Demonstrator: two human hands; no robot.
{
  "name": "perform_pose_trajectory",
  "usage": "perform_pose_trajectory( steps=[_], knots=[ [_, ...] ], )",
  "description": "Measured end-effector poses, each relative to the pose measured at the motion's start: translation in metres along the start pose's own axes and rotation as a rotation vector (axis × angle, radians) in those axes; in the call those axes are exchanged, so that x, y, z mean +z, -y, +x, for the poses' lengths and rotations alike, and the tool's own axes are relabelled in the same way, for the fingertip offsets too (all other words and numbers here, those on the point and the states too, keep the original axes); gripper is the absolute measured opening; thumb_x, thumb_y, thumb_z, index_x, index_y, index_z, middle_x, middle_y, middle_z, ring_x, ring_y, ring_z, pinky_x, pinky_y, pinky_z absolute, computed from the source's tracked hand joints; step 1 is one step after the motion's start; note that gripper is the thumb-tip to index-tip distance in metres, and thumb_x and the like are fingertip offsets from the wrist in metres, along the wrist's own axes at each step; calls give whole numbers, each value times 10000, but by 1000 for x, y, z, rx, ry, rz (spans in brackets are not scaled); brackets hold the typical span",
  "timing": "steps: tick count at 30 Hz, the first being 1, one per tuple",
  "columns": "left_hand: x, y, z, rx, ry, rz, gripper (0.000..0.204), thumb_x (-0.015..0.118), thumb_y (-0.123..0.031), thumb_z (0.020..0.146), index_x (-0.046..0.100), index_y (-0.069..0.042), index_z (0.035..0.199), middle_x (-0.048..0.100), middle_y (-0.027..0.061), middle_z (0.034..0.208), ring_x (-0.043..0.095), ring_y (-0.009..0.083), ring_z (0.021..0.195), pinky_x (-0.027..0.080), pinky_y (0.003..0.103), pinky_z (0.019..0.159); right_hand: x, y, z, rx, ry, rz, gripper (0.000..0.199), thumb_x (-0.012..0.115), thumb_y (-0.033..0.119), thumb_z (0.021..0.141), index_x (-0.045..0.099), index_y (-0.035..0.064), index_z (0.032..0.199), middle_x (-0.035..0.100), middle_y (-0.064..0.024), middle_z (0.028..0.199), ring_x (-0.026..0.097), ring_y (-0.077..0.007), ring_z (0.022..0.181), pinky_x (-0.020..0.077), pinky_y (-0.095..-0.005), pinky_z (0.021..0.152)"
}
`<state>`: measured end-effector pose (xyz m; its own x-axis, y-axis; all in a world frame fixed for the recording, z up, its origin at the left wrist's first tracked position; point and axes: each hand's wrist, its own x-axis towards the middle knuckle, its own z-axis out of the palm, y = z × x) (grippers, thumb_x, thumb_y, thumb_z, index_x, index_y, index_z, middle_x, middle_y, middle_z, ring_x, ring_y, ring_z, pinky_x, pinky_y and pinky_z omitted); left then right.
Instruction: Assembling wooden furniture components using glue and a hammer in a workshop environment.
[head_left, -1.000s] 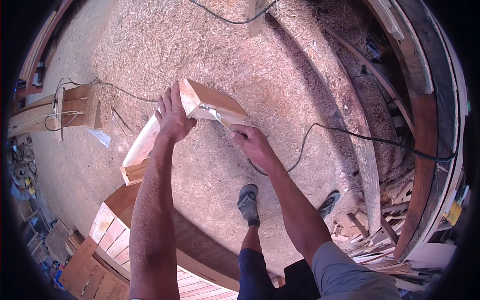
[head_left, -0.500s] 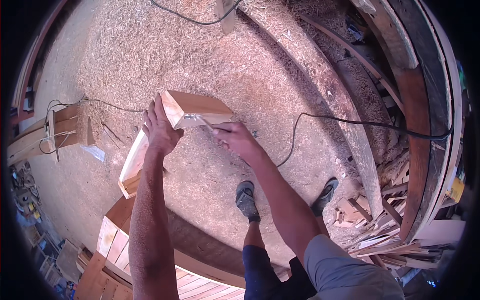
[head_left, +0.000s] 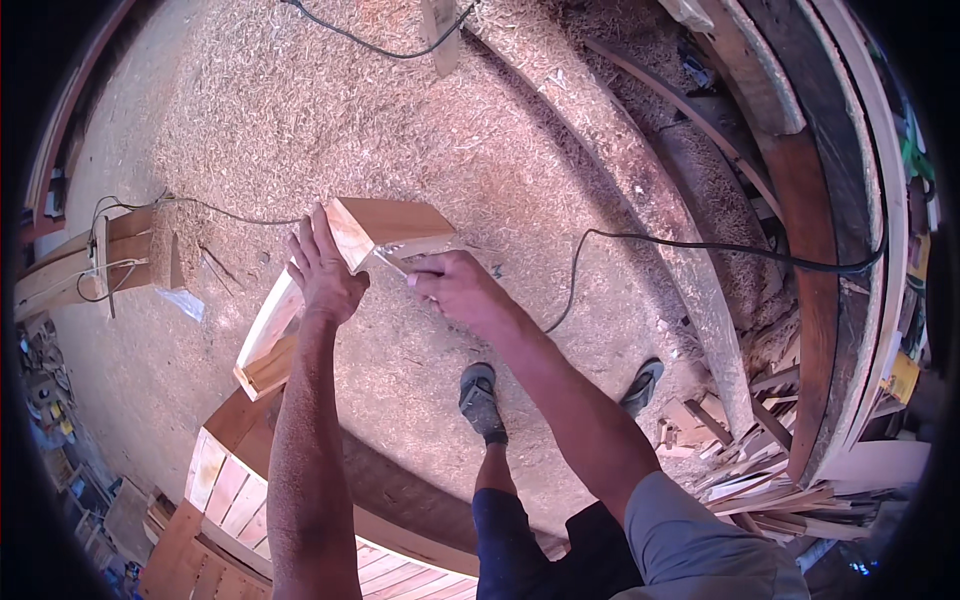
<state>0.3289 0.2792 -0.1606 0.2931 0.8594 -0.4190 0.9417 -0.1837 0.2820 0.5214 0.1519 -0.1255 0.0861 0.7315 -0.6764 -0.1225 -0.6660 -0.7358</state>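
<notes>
A pale wooden frame piece (head_left: pixel 395 222), angled at its corner, stands in front of me above the shavings. My left hand (head_left: pixel 331 278) lies against its left face, fingers stretched and holding nothing. Closed around a slim tool (head_left: pixel 393 264) with a light, narrow shaft is my right hand (head_left: pixel 455 288). The shaft points up and left, its end at the underside edge of the frame's corner. A small whitish, shiny patch shows there. The tool's exact kind is too small to tell, and its handle is mostly hidden in my fist.
Wood shavings (head_left: pixel 300 110) cover much of the ground. A black cable (head_left: pixel 690 241) crosses at the right, by a long curved timber (head_left: pixel 640 150). Below left sits a slatted wooden piece (head_left: pixel 235 490). Scrap wood (head_left: pixel 780 500) is piled at the lower right.
The tool's shaft end and my right hand have shifted slightly left along the frame's edge. My left hand stays on the frame; the whole view has shifted a little.
</notes>
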Motion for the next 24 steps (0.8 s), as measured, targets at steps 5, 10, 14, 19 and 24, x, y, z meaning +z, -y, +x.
perform_pose_trajectory(
  steps=[5, 10, 14, 19, 24],
  knots=[
    [2, 3, -17, -2, 0, 5, 1375, 870, -97, 758, -68, -261, 1751, 55, 214, 1807, 0, 532, 1656, 76, 726, 1309, 12, 3, -26, -63, -45, -130, 257, 714, 209, 1021, 788, -20, 1108, 656, -23, 792, 564, -120, 694, 468, -326, 629],
    [10, -17, -35, 16, 29, 46, 1341, 863, -140, 797, -73, -193, 1756, -2, 231, 1818, -43, 538, 1656, 73, 737, 1299, -22, -30, -104, -67, -88, -75, 265, 700, 181, 1044, 757, -16, 1212, 640, 5, 807, 554, -81, 679, 460, -290, 591],
    [32, 20, -41, 58, 8, 107, 1366, 892, -221, 777, -57, -134, 1756, -13, 226, 1828, -41, 528, 1661, 99, 732, 1296, -72, -39, -217, 2, -161, 144, 393, 699, 209, 1070, 681, 37, 1424, 662, 2, 861, 583, -65, 695, 497, -263, 627],
    [72, 5, -64, 136, -19, 65, 1295, 854, -167, 782, 11, -110, 1763, 47, 235, 1827, 66, 545, 1652, 163, 684, 1303, -175, 13, -402, 224, -336, -15, 477, 700, 223, 1085, 624, 100, 1540, 701, -36, 914, 642, -99, 767, 552, -296, 732],
    [91, 38, -68, 385, -336, 123, 1193, 755, -140, 813, 28, -69, 1756, 65, 303, 1800, 98, 533, 1647, 125, 606, 1351, -278, 62, -568, 31, -624, -282, 498, 654, 124, 1086, 588, 115, 1580, 706, -70, 1067, 650, -107, 957, 536, -291, 854]
  ],
)
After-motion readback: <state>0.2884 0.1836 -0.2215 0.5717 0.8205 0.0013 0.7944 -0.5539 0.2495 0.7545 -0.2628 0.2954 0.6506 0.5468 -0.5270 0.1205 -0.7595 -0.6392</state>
